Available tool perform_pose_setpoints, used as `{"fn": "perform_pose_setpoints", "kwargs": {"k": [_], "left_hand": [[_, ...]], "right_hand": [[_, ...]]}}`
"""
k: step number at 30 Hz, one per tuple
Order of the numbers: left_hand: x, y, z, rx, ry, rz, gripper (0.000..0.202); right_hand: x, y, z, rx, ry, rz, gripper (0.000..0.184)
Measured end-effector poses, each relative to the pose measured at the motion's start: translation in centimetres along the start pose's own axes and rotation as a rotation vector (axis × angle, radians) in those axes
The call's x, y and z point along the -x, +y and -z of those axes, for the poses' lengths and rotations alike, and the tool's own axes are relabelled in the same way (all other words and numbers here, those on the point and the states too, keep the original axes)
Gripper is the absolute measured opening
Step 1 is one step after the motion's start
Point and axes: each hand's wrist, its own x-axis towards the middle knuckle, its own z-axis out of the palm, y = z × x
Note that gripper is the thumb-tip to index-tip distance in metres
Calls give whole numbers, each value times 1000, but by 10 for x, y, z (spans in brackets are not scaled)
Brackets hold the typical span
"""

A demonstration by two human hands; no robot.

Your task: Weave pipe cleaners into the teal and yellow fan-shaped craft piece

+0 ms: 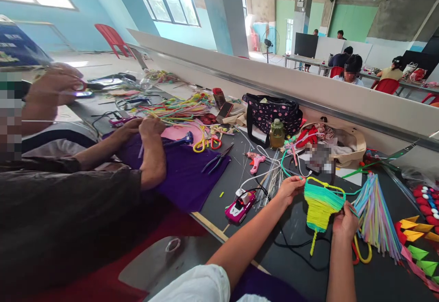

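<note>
A teal and yellow pipe-cleaner craft piece (321, 207), wide at the top with a yellow stem below, is held up over the dark table. My left hand (291, 189) pinches its upper left corner. At its right edge, the fingers of my right hand (345, 222) are closed on the piece. A teal strand runs up from near my left hand. Scissors with red and yellow handles (363, 251) lie partly hidden behind my right wrist. Right of that hand is a fanned bundle of pastel pipe cleaners (376, 217).
A purple power strip (240, 207), a pink glue gun (255, 161) and pliers (217, 159) lie left of my forearm. A bottle (277, 133) and a dotted bag (272, 112) stand behind. Two people work at left, one over a purple cloth (202, 183). Cables cross the table.
</note>
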Motion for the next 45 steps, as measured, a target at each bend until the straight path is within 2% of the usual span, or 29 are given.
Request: {"fn": "perform_pose_setpoints", "kwargs": {"k": [4,9,13,19,24,28,33,38,45], "left_hand": [[-1,6,0,22,-57,42,37],[0,14,4,71,-126,89,29],[1,12,6,120,-179,161,24],[3,10,2,185,-259,249,19],[0,11,-2,183,-218,244,21],[-2,10,-2,140,-103,166,22],[1,8,-4,50,43,-59,28],[5,12,-12,-117,121,-267,25],[8,17,-15,-343,229,-410,19]], "right_hand": [[0,0,1,5,-9,2,35],[3,-1,-2,23,-85,-16,34],[4,-1,-4,28,-137,-34,34],[6,1,-7,29,-141,-43,36],[10,-2,-9,26,-140,-21,37],[16,-4,-12,19,-128,15,35],[26,-8,-19,20,-102,70,32],[39,-17,-28,-2,-53,130,27],[53,-27,-35,30,-29,190,25]]}}
